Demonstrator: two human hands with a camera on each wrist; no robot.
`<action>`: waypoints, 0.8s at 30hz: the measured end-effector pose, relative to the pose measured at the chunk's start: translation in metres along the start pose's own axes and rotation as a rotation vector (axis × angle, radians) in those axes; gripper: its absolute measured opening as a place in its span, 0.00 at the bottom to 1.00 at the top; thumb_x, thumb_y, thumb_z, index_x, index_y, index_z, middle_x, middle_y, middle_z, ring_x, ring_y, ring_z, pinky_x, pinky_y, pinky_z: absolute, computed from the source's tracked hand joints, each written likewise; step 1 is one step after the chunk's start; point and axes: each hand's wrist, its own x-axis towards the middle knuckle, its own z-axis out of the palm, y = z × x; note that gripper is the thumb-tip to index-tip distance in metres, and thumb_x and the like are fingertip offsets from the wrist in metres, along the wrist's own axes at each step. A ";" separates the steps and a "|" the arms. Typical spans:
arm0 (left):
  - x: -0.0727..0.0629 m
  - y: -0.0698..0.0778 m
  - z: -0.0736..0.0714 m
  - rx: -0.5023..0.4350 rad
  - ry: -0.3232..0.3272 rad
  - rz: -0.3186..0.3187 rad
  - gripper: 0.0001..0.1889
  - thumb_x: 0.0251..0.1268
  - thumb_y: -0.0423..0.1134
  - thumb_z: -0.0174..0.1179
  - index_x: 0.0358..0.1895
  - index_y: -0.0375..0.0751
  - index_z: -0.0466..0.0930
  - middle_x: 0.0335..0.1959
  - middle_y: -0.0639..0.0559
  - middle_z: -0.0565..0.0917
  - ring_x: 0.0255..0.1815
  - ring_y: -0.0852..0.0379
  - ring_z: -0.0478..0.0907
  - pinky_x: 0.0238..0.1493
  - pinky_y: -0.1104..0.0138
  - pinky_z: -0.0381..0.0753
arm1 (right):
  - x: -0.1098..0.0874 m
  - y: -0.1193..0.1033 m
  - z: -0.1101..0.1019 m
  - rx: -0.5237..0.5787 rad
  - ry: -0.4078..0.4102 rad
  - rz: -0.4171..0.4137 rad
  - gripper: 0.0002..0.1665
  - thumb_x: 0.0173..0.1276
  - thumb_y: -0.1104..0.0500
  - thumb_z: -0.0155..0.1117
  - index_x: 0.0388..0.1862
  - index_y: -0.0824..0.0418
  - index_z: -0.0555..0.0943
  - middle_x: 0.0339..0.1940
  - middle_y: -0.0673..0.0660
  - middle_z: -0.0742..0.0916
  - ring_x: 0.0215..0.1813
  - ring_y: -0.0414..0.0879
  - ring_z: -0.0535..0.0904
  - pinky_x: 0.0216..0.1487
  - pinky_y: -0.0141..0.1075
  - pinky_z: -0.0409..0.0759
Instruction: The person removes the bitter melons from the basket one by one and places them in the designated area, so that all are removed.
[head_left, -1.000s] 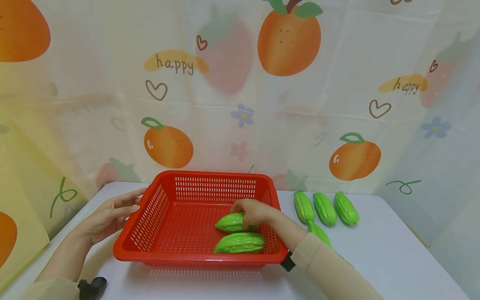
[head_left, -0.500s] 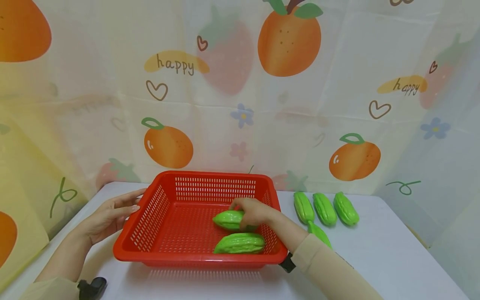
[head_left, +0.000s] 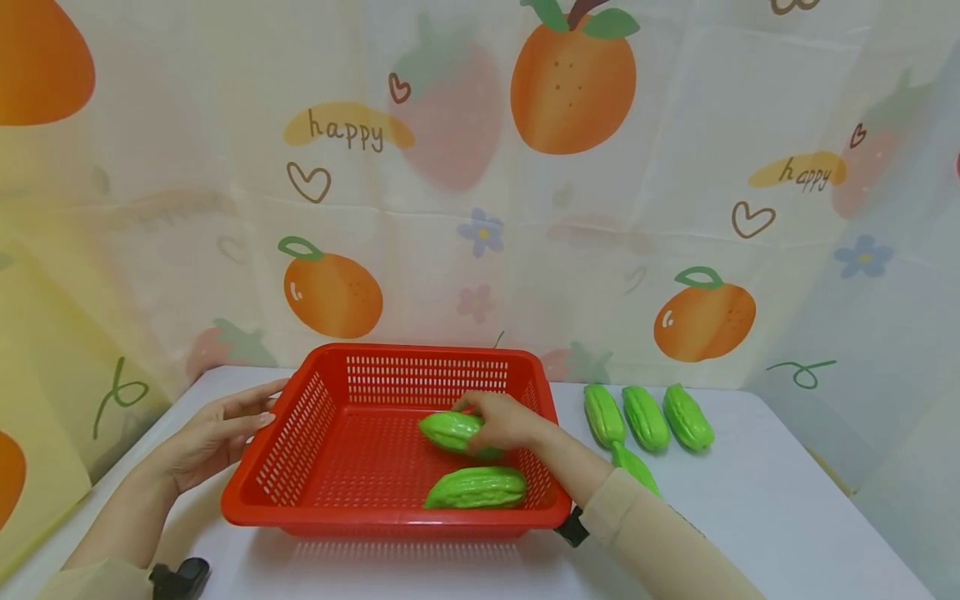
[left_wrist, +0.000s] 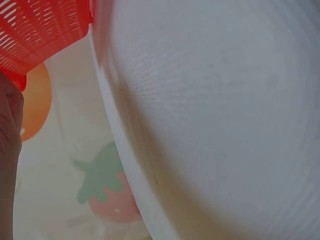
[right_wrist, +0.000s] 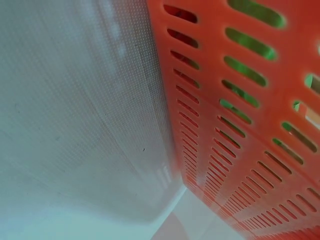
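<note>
A red plastic basket (head_left: 397, 517) with slotted walls stands on the white table. Inside it my right hand (head_left: 504, 421) grips a green bitter melon (head_left: 448, 431) from above, its tip slightly raised to the left. A second bitter melon (head_left: 477, 487) lies in front of that one, by the near wall. At the basket's left rim, my left hand (head_left: 217, 435) touches the outside with loosely extended fingers; part of this hand (left_wrist: 9, 115) also shows beside the red rim in the left wrist view. The right wrist view catches green through the slots of the basket wall (right_wrist: 230, 150).
On the table (head_left: 765, 492) to the right of the basket, three bitter melons lie side by side: a left one (head_left: 604, 415), a middle one (head_left: 646, 419) and a right one (head_left: 687, 418). Another bitter melon (head_left: 634, 468) lies nearer, partly behind my right forearm. A fruit-patterned cloth (head_left: 480, 167) hangs behind.
My right hand has shifted the gripped bitter melon slightly left and away from me, tilting its tip up. The left hand stays at the rim. The head view has turned a little.
</note>
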 end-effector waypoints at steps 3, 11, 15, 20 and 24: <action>-0.001 0.000 -0.001 0.001 -0.009 0.007 0.26 0.79 0.31 0.38 0.71 0.60 0.67 0.56 0.61 0.83 0.49 0.60 0.86 0.52 0.62 0.86 | 0.000 -0.001 0.000 0.004 0.013 -0.010 0.28 0.54 0.64 0.74 0.55 0.55 0.79 0.48 0.54 0.85 0.47 0.46 0.76 0.50 0.40 0.80; -0.002 -0.002 0.000 -0.032 -0.022 0.012 0.26 0.79 0.30 0.37 0.71 0.60 0.68 0.58 0.61 0.83 0.50 0.59 0.86 0.53 0.62 0.86 | -0.002 -0.002 0.001 0.024 0.036 -0.033 0.28 0.54 0.63 0.74 0.56 0.56 0.79 0.45 0.56 0.85 0.45 0.46 0.77 0.46 0.37 0.79; -0.002 -0.002 0.000 -0.021 -0.017 0.006 0.26 0.79 0.31 0.38 0.71 0.61 0.67 0.58 0.61 0.83 0.50 0.59 0.86 0.53 0.62 0.86 | -0.002 -0.002 0.001 0.037 0.042 -0.027 0.28 0.56 0.61 0.74 0.56 0.54 0.78 0.45 0.55 0.85 0.45 0.45 0.76 0.45 0.36 0.79; 0.000 -0.002 -0.001 -0.020 -0.025 0.010 0.26 0.79 0.30 0.37 0.71 0.61 0.67 0.57 0.60 0.83 0.49 0.59 0.87 0.52 0.62 0.86 | -0.001 -0.003 0.000 0.050 0.064 -0.037 0.28 0.56 0.60 0.73 0.57 0.55 0.78 0.47 0.55 0.85 0.45 0.45 0.77 0.43 0.34 0.80; 0.001 -0.001 -0.002 -0.015 -0.011 0.003 0.26 0.79 0.31 0.39 0.71 0.61 0.67 0.56 0.60 0.84 0.49 0.60 0.86 0.52 0.62 0.86 | -0.001 -0.003 -0.001 0.070 0.081 -0.038 0.29 0.57 0.60 0.73 0.59 0.56 0.77 0.48 0.56 0.85 0.45 0.45 0.77 0.42 0.34 0.82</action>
